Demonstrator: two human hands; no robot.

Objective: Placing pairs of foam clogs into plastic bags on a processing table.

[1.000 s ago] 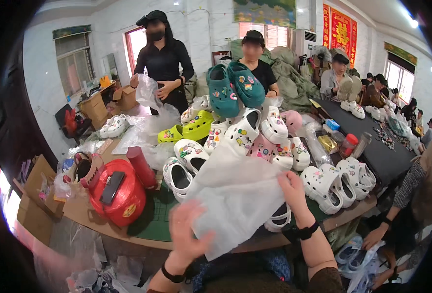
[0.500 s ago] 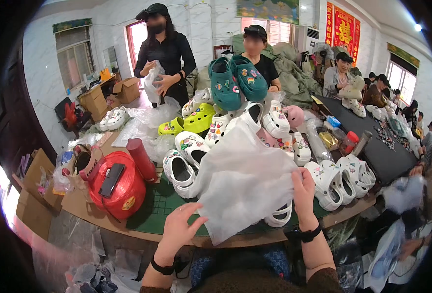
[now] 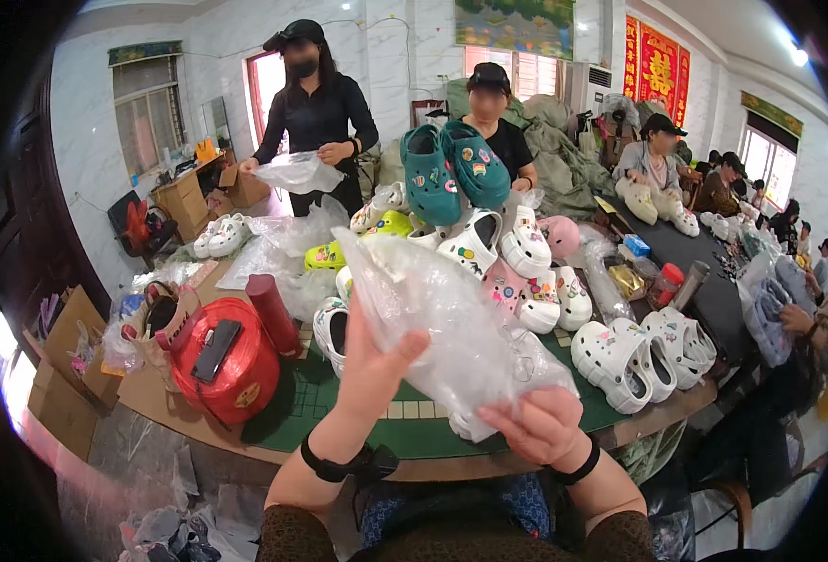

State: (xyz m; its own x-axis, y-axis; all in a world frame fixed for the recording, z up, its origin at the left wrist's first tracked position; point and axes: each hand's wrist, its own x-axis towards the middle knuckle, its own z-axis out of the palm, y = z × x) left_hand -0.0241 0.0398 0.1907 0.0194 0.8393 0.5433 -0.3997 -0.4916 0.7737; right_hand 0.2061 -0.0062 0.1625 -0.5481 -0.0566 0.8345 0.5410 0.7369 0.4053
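Observation:
A translucent plastic bag (image 3: pixel 451 323) is held up crumpled in front of me, over the near part of the table. My right hand (image 3: pixel 537 423) pinches its lower right edge, fingers closed. My left hand (image 3: pixel 373 367) grips its left side, thumb in front and fingers partly hidden behind the film. Behind the bag rises a heap of clogs with colourful charms. Teal clogs (image 3: pixel 456 169) top the heap above a white clog (image 3: pixel 475 244). More white clogs (image 3: pixel 615 363) stand right of my right hand. The bag hides part of the heap.
A red round bundle (image 3: pixel 231 375) with a dark phone (image 3: pixel 217 348) on it sits left on the green mat (image 3: pixel 287 417). Beside it stands a red cylinder (image 3: pixel 271 314). A red-lidded jar (image 3: pixel 666 284) is at right. Across the table, a person (image 3: pixel 315 122) handles another bag (image 3: pixel 300 172).
The bag has gone from spread flat to crumpled and lifted. My left hand has risen and taken hold of its left side. My right hand has moved down and left, still gripping it.

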